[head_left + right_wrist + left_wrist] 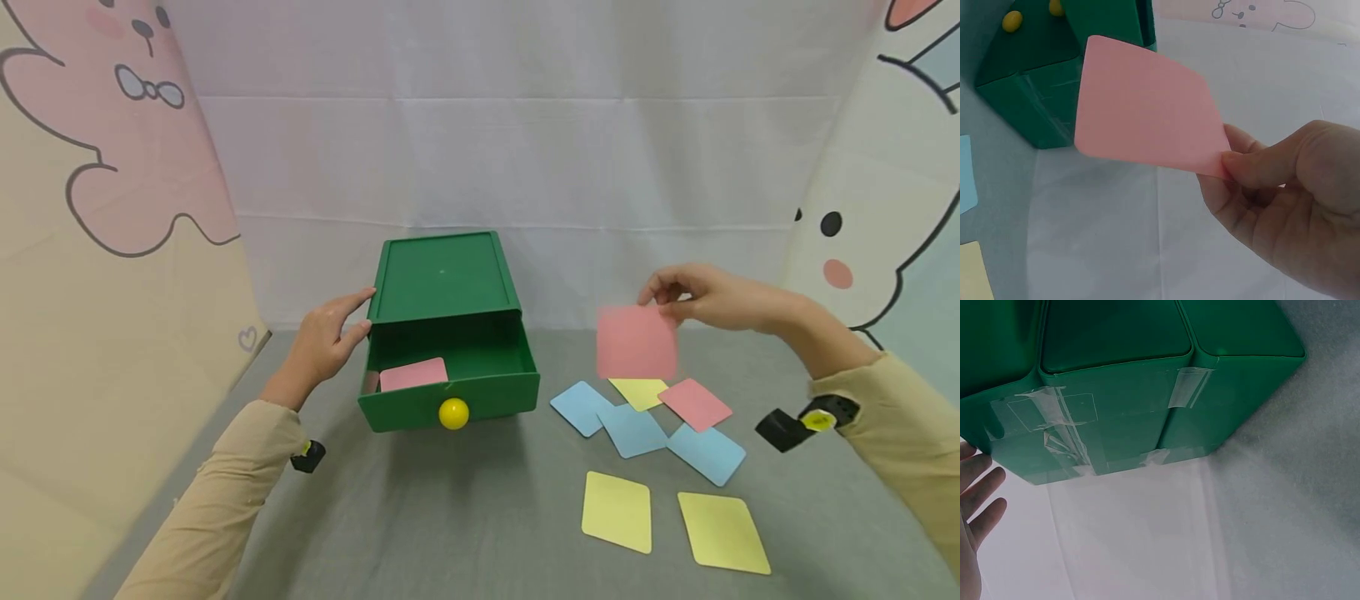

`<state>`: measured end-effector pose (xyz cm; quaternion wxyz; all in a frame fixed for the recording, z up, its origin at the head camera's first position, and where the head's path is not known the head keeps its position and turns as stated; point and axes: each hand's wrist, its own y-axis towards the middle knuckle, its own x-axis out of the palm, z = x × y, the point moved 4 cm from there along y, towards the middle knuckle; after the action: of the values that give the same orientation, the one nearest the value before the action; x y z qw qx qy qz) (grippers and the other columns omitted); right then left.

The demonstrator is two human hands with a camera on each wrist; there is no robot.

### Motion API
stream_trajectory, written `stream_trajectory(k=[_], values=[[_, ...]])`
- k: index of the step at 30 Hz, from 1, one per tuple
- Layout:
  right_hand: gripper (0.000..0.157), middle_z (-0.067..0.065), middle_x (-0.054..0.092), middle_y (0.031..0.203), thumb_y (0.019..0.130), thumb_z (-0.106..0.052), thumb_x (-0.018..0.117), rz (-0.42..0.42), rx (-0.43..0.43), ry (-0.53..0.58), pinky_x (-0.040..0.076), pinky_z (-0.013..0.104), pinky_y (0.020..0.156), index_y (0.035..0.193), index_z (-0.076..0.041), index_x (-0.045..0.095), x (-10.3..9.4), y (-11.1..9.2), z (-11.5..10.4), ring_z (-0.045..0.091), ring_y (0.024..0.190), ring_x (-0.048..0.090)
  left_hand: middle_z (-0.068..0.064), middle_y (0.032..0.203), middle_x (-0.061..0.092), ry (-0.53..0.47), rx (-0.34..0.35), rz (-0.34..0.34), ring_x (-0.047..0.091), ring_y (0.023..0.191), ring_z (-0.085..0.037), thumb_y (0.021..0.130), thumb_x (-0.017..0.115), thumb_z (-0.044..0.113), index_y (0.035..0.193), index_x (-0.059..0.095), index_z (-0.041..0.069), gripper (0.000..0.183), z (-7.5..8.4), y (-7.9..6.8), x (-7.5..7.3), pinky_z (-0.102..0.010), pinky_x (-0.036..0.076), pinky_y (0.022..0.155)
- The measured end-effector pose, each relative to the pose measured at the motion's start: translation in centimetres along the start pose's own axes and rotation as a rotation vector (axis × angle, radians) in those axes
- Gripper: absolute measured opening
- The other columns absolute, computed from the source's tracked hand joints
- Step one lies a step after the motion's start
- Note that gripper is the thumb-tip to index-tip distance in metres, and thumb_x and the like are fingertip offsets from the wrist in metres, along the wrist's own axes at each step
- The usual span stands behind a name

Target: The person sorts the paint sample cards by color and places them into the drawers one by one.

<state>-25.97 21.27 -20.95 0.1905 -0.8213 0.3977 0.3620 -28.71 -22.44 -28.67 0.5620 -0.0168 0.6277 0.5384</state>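
Note:
My right hand (720, 297) pinches a pink card (636, 343) by its corner between thumb and fingers, raised above the table. In the right wrist view the card (1141, 109) spreads out flat beyond the fingertips. My left hand (318, 346) rests against the left side of a green drawer cabinet (442, 275), its fingers extended along the edge. The cabinet's top drawer (401, 410) is pulled out and has a yellow knob (453, 413). Inside it, at the left, leans another pink card (414, 374). Clear tape (1054, 412) joins the cabinet's stacked sections.
Right of the cabinet, blue cards (632, 431), a pink card (695, 404) and a partly covered yellow card (637, 393) lie scattered on the grey table (450, 533). Nearer the front are two yellow cards (617, 512). A white cloth (510, 158) hangs behind.

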Motion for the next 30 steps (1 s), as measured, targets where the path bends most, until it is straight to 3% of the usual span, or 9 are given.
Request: stream_trajectory(k=[11, 18, 23, 30], values=[[0.020, 0.012, 0.055, 0.091, 0.091, 0.002, 0.047, 0.074, 0.009, 0.024, 0.050, 0.028, 0.076, 0.109, 0.001, 0.055, 0.3, 3.9, -4.2, 0.022, 0.084, 0.056, -0.022, 0.123, 0.053, -0.008, -0.004, -0.002, 0.051, 0.111, -0.037, 0.093, 0.043, 0.026, 0.128, 0.049, -0.003, 0.046, 0.1, -0.1, -0.1, -0.053, 0.040, 0.091], [0.020, 0.014, 0.054, 0.089, 0.090, 0.003, 0.046, 0.100, -0.058, 0.038, 0.050, 0.028, 0.074, 0.108, 0.003, 0.056, 0.9, 6.1, -7.3, 0.024, 0.082, 0.054, -0.022, 0.123, 0.054, -0.010, -0.015, 0.001, 0.051, 0.111, -0.037, 0.093, 0.043, 0.026, 0.128, 0.049, -0.002, 0.045, 0.1, -0.3, -0.3, -0.053, 0.040, 0.091], [0.020, 0.012, 0.056, 0.089, 0.090, 0.000, 0.049, 0.122, -0.050, 0.012, 0.049, 0.028, 0.074, 0.108, -0.001, 0.058, 1.9, 7.6, -8.6, 0.023, 0.082, 0.055, -0.023, 0.123, 0.053, -0.012, -0.014, -0.003, 0.051, 0.111, -0.037, 0.094, 0.043, 0.027, 0.128, 0.049, -0.003, 0.046, 0.2, -0.3, -0.3, -0.053, 0.040, 0.091], [0.022, 0.013, 0.053, 0.089, 0.090, 0.004, 0.046, 0.078, -0.094, 0.083, 0.049, 0.030, 0.076, 0.110, 0.003, 0.057, 4.2, 9.5, -9.6, 0.024, 0.082, 0.054, -0.023, 0.123, 0.054, -0.018, -0.018, 0.003, 0.051, 0.110, -0.038, 0.094, 0.042, 0.028, 0.128, 0.049, -0.003, 0.047, 0.1, -0.3, -0.3, -0.054, 0.040, 0.090]])
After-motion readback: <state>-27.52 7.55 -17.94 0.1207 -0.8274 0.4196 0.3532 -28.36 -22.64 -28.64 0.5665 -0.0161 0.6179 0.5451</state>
